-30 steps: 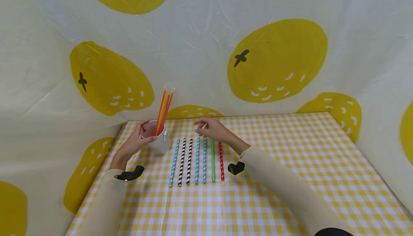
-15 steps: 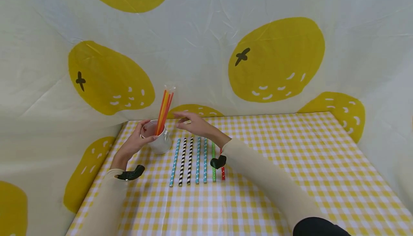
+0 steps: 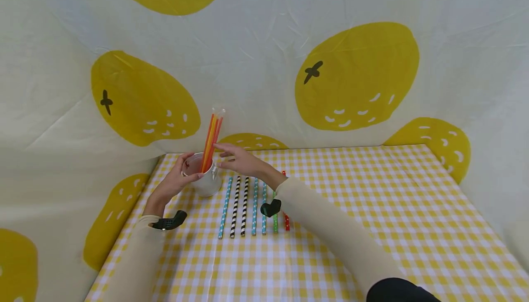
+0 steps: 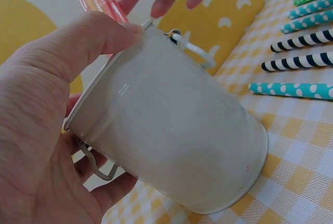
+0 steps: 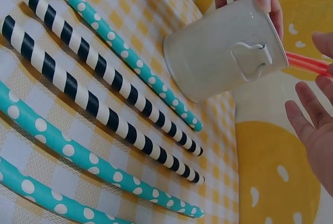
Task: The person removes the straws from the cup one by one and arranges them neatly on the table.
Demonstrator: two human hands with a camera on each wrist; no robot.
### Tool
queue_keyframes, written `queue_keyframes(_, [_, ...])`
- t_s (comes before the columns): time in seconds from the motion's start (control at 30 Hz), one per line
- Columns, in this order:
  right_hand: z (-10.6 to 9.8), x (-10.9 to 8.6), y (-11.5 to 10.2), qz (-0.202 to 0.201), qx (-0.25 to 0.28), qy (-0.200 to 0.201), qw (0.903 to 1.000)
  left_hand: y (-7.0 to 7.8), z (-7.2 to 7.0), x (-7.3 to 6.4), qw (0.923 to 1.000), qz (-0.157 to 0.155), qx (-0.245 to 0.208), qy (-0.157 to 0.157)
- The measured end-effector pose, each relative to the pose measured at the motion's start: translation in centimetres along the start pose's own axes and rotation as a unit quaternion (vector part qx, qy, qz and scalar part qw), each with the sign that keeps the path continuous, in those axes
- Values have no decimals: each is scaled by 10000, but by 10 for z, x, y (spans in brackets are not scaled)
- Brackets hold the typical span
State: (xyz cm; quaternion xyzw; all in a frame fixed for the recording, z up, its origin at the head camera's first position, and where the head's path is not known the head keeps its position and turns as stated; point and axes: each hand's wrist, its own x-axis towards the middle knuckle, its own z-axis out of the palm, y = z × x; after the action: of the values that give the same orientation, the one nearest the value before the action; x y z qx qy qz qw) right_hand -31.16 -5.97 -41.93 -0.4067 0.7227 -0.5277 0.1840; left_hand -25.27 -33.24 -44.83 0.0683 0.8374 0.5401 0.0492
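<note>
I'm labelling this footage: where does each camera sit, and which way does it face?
Head: worn on the head, facing forward and down over the tablecloth; sleeves, left grip, right grip show.
Left wrist: on that wrist, facing the bucket; both grips show.
Right wrist: likewise, facing patterned straws; both grips show.
Wrist views share the bucket and patterned straws.

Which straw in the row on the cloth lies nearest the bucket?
The blue white-dotted straw at the row's left end, beside the white bucket; the other two blue ones lie beyond the black-striped pair.

Yel./wht. checked cloth (image 3: 413, 210) w/ wht. backdrop (image 3: 264, 72) behind, big yel. prints (image 3: 359, 81) on it, prob. fruit.
</note>
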Motion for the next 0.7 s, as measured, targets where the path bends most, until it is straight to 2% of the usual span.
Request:
queue_keyframes(0.17, [0,0,3,-7,0,134,9999,1,0,0,10000,-17,8,-7])
queue_keyframes(0.33, [-1,-2,2,-57,230,260,9994,1,0,0,10000,-53,13,9])
queue_keyframes(0.7, [2,0,2,-11,120,162,9998,-2,0,2,10000,-33,53,36])
